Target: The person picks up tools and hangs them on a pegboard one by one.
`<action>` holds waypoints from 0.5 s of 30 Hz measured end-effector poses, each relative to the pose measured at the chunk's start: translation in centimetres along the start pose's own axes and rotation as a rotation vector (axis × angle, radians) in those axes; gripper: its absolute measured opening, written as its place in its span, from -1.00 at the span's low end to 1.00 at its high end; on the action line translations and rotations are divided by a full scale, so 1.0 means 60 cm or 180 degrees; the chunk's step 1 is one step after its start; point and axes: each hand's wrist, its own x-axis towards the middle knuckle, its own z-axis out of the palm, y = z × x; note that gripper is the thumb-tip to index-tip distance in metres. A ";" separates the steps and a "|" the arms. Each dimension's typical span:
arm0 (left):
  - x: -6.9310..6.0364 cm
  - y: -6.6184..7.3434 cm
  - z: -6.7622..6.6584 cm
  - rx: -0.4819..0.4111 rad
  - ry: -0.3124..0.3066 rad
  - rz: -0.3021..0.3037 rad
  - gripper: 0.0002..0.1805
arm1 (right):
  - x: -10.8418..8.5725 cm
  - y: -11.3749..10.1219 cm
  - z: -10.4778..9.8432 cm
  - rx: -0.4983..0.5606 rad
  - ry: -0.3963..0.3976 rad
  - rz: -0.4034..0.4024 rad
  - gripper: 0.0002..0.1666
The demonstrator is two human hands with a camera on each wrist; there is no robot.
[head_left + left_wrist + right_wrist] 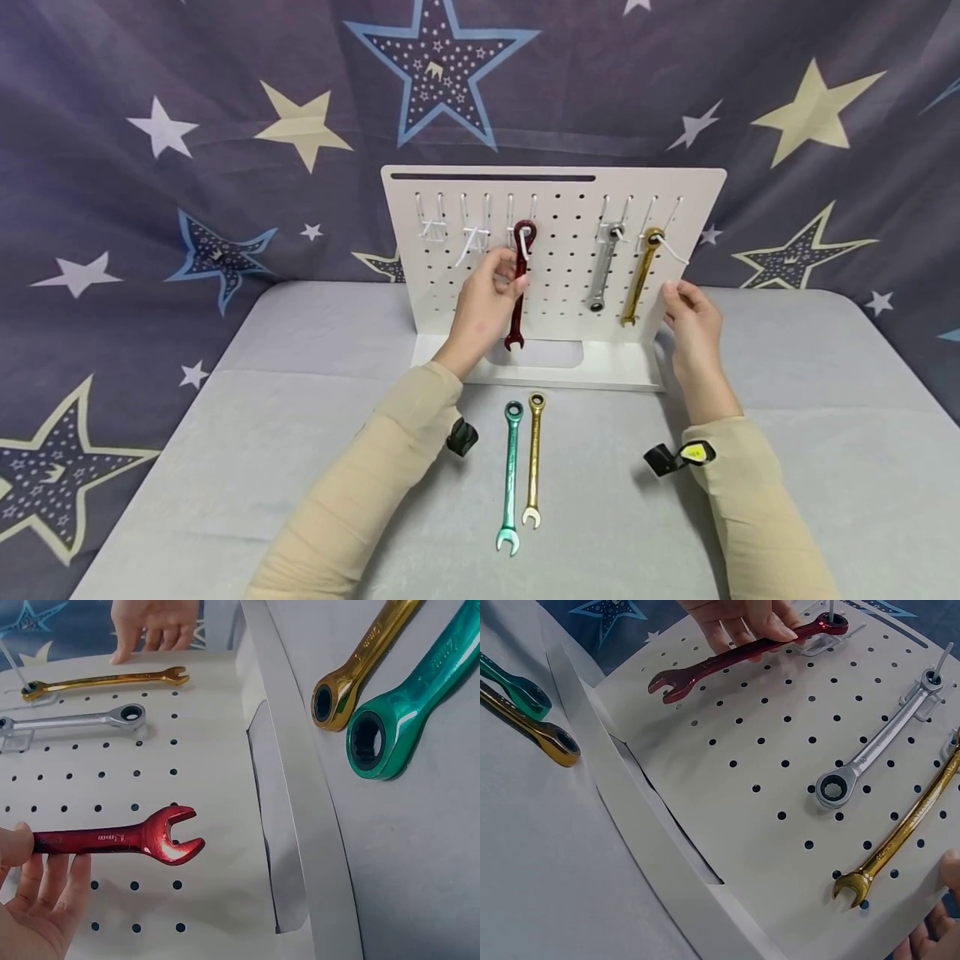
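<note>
The left hand [482, 307] is pinching the red wrench [517, 310] partway along its length, while its ring end [525, 224] is sitting around a hook [523, 243] on the pegboard [562, 325]. Probably stiff, fairly heavy and slick, being polished metal, the wrench is calling for a firm hold near the middle. Farther right, the right hand [693, 329] is gripping the pegboard's edge.

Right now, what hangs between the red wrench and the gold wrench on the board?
The silver wrench hangs between the red wrench and the hanging gold wrench, as the head view shows.
</note>
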 end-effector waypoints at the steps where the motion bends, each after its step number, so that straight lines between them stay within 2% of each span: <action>1: 0.001 -0.001 0.000 -0.0005 0.0003 -0.0003 -0.71 | 0.000 0.000 0.000 0.0006 -0.0005 -0.0001 -0.84; 8: 0.005 -0.008 0.003 -0.0094 0.0014 -0.0056 -0.74 | -0.002 -0.001 0.002 0.0014 -0.0007 0.0017 -0.84; 15: 0.007 -0.017 0.005 -0.0160 0.0027 -0.0031 -0.74 | -0.001 -0.001 0.002 0.0001 -0.0003 0.0020 -0.84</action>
